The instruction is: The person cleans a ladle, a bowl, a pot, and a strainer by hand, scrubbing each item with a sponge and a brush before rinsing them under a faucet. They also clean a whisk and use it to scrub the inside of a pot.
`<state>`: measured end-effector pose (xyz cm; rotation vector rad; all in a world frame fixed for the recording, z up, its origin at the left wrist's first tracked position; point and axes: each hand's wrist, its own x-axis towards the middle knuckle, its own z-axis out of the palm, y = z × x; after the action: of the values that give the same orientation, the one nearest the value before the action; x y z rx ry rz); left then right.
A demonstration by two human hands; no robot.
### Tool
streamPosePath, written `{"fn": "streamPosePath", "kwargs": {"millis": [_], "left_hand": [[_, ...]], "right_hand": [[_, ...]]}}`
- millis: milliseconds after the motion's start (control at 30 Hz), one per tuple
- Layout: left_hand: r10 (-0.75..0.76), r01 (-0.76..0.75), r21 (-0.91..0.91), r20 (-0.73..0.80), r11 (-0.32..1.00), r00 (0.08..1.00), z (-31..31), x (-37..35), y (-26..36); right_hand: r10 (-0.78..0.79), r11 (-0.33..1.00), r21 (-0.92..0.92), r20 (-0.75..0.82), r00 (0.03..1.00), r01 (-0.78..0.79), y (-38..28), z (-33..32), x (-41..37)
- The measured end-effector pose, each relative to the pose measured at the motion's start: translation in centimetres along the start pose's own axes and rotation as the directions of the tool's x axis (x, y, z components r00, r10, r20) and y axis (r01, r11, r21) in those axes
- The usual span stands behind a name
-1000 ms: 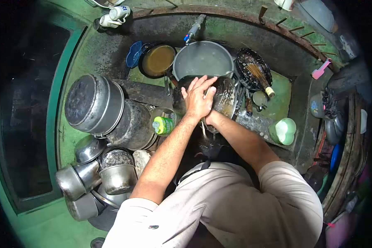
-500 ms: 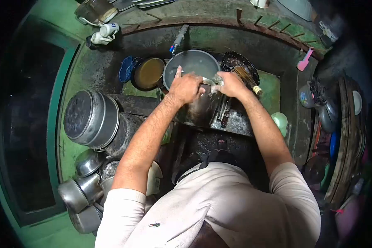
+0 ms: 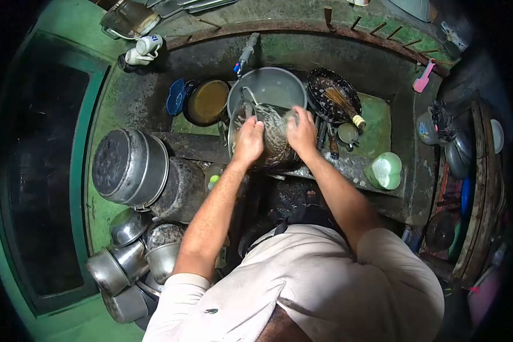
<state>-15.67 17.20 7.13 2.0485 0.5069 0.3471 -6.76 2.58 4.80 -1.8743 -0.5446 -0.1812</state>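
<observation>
My left hand is closed on the side of a metal pot. The pot is tipped over the near side of a grey water basin, and its surface is dark and mottled with greyish suds. A thin wire handle sticks up from it towards the basin. Against the pot's right part, my right hand is blurred by motion. Its fingers are curled over a greyish scouring pad, partly hidden.
A tap hangs behind the basin. Left stand a pan of brown water and a large pot; stacked pots lie below. Right are a black wok with a stick brush and a green foam-filled bowl.
The pot has been turned and tilted, so a mottled surface and the wire handle now show. Both hands have moved down from its rim. The green bowl and small pan on the right are uncovered.
</observation>
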Motion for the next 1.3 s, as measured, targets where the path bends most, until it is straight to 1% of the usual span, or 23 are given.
{"fn": "streamPosePath", "kwargs": {"millis": [67, 100, 200, 267, 300, 367, 400, 433, 500, 567, 600, 633, 700, 767, 800, 833, 900, 967, 1033, 1100, 1167, 1233, 1300], "left_hand": [[0.105, -0.103, -0.064, 0.033, 0.993, 0.994, 0.2, -1.5, 2.6], [0.154, -0.150, -0.158, 0.013, 0.976, 0.988, 0.2, -2.0, 2.2], [0.121, -0.116, -0.185, 0.017, 0.976, 0.992, -0.9, -4.4, 2.6], [0.085, -0.074, -0.185, 0.052, 0.980, 0.995, 0.0, -7.1, 1.9], [0.130, -0.133, 0.021, 0.109, 0.991, 0.985, 0.4, -8.4, 1.4], [0.161, -0.182, 0.052, 0.281, 0.982, 0.946, 1.3, -9.3, 0.7], [0.166, -0.188, 0.052, 0.282, 0.981, 0.945, 1.5, -9.0, 0.8], [0.161, -0.194, 0.070, 0.331, 0.978, 0.930, 1.4, -9.0, 0.9], [0.155, -0.204, 0.092, 0.377, 0.975, 0.913, 1.0, -8.8, 1.3], [0.083, -0.124, 0.037, 0.548, 0.992, 0.832, 0.6, -8.0, 2.0], [0.237, -0.208, -0.117, 0.362, 0.971, 0.901, 2.3, -7.0, -0.1], [-0.293, 0.451, -0.539, 0.356, 0.711, 0.887, 1.9, -5.9, 3.9], [-0.314, 0.473, -0.876, 0.425, 0.094, 0.849, 0.9, -2.4, 5.3], [-0.451, 0.659, -0.749, 0.565, 0.071, 0.691, 0.9, 1.2, 3.0], [-0.457, 0.585, -0.698, 0.397, 0.412, 0.796, 1.1, 1.4, 1.7], [-0.523, 0.535, -0.689, 0.259, 0.489, 0.812, 1.6, 0.6, 2.7], [-0.345, 0.431, -0.805, 0.301, 0.408, 0.889, 0.9, -1.5, 4.1], [-0.352, 0.454, -0.826, 0.337, 0.334, 0.873, 0.4, -4.0, 6.9], [-0.236, 0.368, -0.719, 0.283, 0.590, 0.930, 1.9, -5.1, 4.8], [-0.189, 0.340, -0.507, 0.326, 0.792, 0.926, 2.6, -6.0, 3.8], [-0.118, 0.225, -0.554, 0.222, 0.802, 0.968, 2.8, -6.6, 2.3], [-0.173, 0.249, -0.291, 0.262, 0.924, 0.949, 2.0, -7.2, 0.8], [-0.001, 0.090, -0.355, 0.246, 0.931, 0.969, 1.9, -8.3, 0.1]], "right_hand": [[-0.212, 0.972, 0.130, 0.112, 0.971, 0.197, -4.7, 1.0, 0.5], [-0.310, 0.938, 0.179, 0.042, 0.950, 0.298, -4.3, 1.5, -0.9], [-0.300, 0.952, -0.041, 0.040, 0.953, 0.302, -1.0, -0.1, -4.4], [-0.036, 0.999, -0.032, -0.048, 0.998, 0.035, 2.7, 0.4, -4.0], [0.076, 0.997, -0.003, -0.052, 0.996, -0.076, 4.2, 0.8, -2.5], [0.018, 0.989, 0.148, 0.063, 0.998, -0.027, 3.9, 1.1, 1.0], [0.378, 0.726, 0.484, 0.313, 0.871, -0.489, 3.5, 1.6, 2.4], [0.401, 0.393, 0.660, 0.503, 0.766, -0.640, -0.3, -0.7, 3.1], [0.209, 0.733, 0.570, 0.331, 0.920, -0.372, -1.0, -1.0, 2.5], [0.149, 0.928, 0.309, 0.196, 0.969, -0.206, -0.7, -1.6, 0.9], [0.123, 0.936, 0.317, 0.110, 0.986, -0.152, -1.3, -1.8, 0.3], [0.074, 0.954, 0.281, 0.106, 0.992, -0.101, -2.1, -2.1, -0.6], [-0.135, 0.931, 0.348, 0.053, 0.989, 0.108, -3.2, -1.5, -3.0], [-0.345, 0.883, 0.363, 0.074, 0.936, 0.297, -5.3, -0.9, -5.3], [-0.366, 0.876, 0.345, 0.024, 0.930, 0.336, -5.7, -0.7, -5.7], [-0.368, 0.874, 0.349, 0.023, 0.930, 0.337, -4.8, -0.6, -5.8], [-0.391, 0.892, 0.245, -0.009, 0.920, 0.381, -1.3, -0.3, -5.6], [-0.114, 0.984, 0.117, -0.164, 0.980, 0.134, 1.8, 0.2, -4.1], [-0.048, 0.998, 0.036, -0.136, 0.990, 0.054, 2.0, 0.6, -0.6], [-0.254, 0.954, 0.167, 0.019, 0.967, 0.248, -1.7, 1.3, 1.0], [-0.435, 0.863, 0.328, 0.097, 0.895, 0.384, -4.6, 1.5, -1.0], [-0.529, 0.842, 0.195, 0.118, 0.840, 0.502, -3.3, 0.0, -2.3], [-0.481, 0.877, 0.024, 0.024, 0.876, 0.481, 0.3, -0.8, -2.0]]}}
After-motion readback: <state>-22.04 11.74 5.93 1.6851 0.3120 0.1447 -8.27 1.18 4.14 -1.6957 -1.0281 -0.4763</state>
